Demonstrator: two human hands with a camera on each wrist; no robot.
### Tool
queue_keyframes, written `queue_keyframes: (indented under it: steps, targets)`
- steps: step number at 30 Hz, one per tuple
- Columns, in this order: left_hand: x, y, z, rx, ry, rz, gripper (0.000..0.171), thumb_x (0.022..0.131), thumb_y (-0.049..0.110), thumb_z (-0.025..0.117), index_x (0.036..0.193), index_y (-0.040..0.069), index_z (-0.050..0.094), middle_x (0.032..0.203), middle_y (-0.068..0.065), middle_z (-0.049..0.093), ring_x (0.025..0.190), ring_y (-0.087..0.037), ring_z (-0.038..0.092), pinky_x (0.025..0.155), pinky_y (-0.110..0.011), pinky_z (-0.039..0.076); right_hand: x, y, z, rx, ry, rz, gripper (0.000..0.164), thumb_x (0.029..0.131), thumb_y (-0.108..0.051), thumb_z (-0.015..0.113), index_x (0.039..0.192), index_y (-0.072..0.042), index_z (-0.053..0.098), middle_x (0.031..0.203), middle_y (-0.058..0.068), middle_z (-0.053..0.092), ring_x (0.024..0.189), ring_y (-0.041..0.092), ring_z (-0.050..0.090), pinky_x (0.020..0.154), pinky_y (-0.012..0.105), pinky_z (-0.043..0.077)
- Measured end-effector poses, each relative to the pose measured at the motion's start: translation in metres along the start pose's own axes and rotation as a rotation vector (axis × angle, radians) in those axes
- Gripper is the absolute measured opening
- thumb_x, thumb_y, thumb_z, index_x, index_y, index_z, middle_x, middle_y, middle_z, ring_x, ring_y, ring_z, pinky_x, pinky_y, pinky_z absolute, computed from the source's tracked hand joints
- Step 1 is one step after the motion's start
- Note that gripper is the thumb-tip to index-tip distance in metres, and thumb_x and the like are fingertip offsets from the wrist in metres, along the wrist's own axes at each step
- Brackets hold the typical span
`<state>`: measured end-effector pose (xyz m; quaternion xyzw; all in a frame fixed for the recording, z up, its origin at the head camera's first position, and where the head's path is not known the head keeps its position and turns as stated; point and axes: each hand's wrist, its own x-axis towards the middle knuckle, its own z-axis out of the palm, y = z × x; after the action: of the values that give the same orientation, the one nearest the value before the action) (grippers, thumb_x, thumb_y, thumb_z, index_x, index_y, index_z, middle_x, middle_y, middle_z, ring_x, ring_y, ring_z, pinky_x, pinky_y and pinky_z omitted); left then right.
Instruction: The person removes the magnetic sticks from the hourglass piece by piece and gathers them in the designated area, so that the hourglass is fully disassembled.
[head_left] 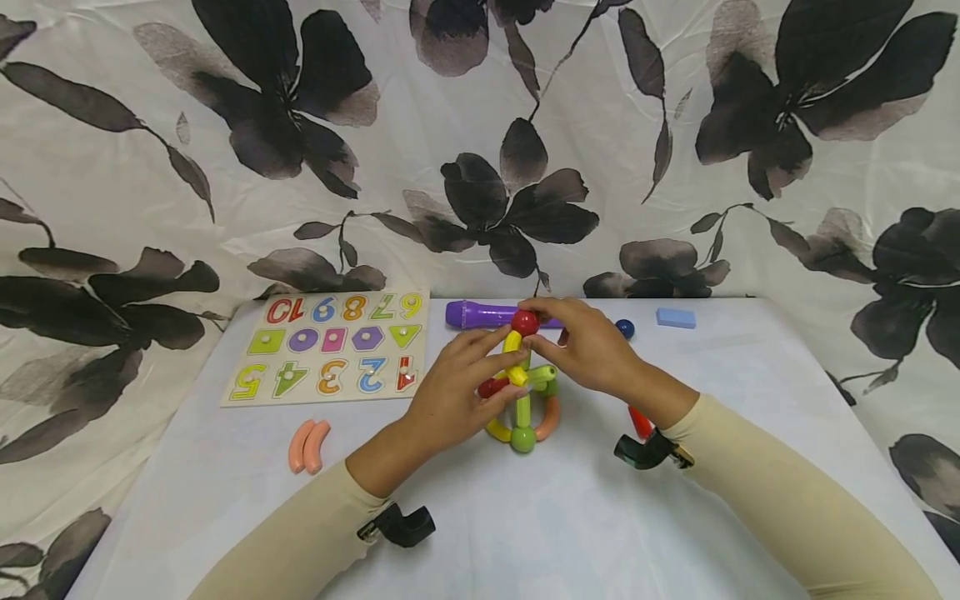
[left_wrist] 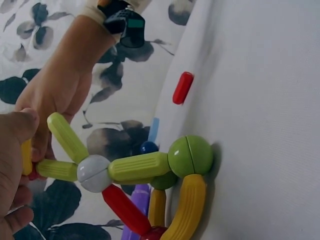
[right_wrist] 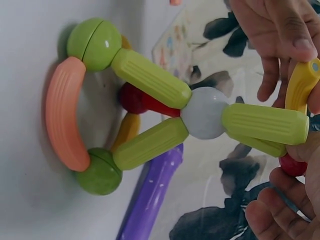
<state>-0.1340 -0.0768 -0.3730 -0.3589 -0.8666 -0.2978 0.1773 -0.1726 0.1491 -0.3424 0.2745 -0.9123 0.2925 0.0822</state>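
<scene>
A model built of magnetic sticks and balls stands on the table. Its base has green balls (head_left: 522, 439), a salmon curved stick (right_wrist: 65, 114) and yellow curved sticks (left_wrist: 186, 207). Straight green sticks (right_wrist: 150, 77) and a red stick (left_wrist: 126, 210) meet at a white ball (right_wrist: 206, 113), from which two more green sticks rise. My right hand (head_left: 592, 346) pinches a red ball (head_left: 525, 322) at the top. My left hand (head_left: 457, 383) holds a yellow curved stick (head_left: 513, 348) between thumb and fingers, its upper end against that red ball.
Behind the model lies a purple toy microphone (head_left: 480, 315). A number-and-shape puzzle board (head_left: 352, 333) is at the back left, with two salmon curved sticks (head_left: 308, 446) in front. Towards the right are a dark blue ball (head_left: 625, 329), a blue block (head_left: 676, 317) and a red stick (head_left: 640, 422).
</scene>
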Motion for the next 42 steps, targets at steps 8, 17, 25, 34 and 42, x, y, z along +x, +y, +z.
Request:
queue_keyframes:
  steps: [8, 17, 25, 34, 42]
  targets:
    - [0.004, -0.001, 0.001, -0.036, 0.054, 0.011, 0.041, 0.082, 0.028, 0.089, 0.120, 0.014, 0.077, 0.142, -0.007, 0.060, 0.128, -0.024, 0.047, 0.098, -0.039, 0.053, 0.001, -0.001, 0.000, -0.008, -0.012, 0.030, 0.053, 0.093, -0.025, 0.078, 0.142, -0.015, 0.061, 0.119, 0.011, 0.068, 0.080, 0.023, 0.058, 0.067, 0.032, 0.052]
    - [0.007, 0.001, -0.001, -0.027, 0.062, -0.025, 0.038, 0.079, 0.029, 0.091, 0.111, 0.015, 0.079, 0.134, -0.006, 0.063, 0.128, -0.024, 0.043, 0.100, -0.044, 0.049, 0.004, -0.001, 0.001, -0.003, -0.006, 0.018, 0.052, 0.094, -0.026, 0.078, 0.141, -0.014, 0.061, 0.118, 0.010, 0.068, 0.080, 0.025, 0.058, 0.066, 0.032, 0.052]
    - [0.000, -0.002, -0.004, -0.056, 0.018, -0.091, 0.041, 0.076, 0.025, 0.092, 0.113, 0.016, 0.076, 0.135, -0.002, 0.060, 0.129, -0.023, 0.039, 0.104, -0.048, 0.043, 0.004, 0.000, 0.001, -0.001, 0.001, 0.018, 0.052, 0.093, -0.027, 0.078, 0.141, -0.015, 0.061, 0.117, 0.011, 0.069, 0.076, 0.021, 0.056, 0.064, 0.032, 0.052]
    - [-0.023, -0.017, -0.026, -0.035, -0.081, -0.190, 0.073, 0.078, 0.024, 0.090, 0.142, 0.015, 0.057, 0.145, -0.003, 0.049, 0.139, -0.026, 0.033, 0.112, -0.054, 0.037, 0.000, 0.002, 0.001, 0.017, 0.006, 0.029, 0.053, 0.092, -0.021, 0.080, 0.141, -0.014, 0.061, 0.116, 0.011, 0.068, 0.079, 0.021, 0.056, 0.066, 0.032, 0.052]
    - [-0.056, -0.035, -0.044, -0.019, -0.138, -0.305, 0.069, 0.076, 0.027, 0.091, 0.138, 0.019, 0.061, 0.145, 0.006, 0.053, 0.138, -0.024, 0.033, 0.110, -0.054, 0.037, 0.000, 0.002, 0.001, 0.021, -0.005, 0.035, 0.052, 0.092, -0.020, 0.079, 0.141, -0.014, 0.061, 0.116, 0.010, 0.068, 0.079, 0.021, 0.055, 0.065, 0.032, 0.052]
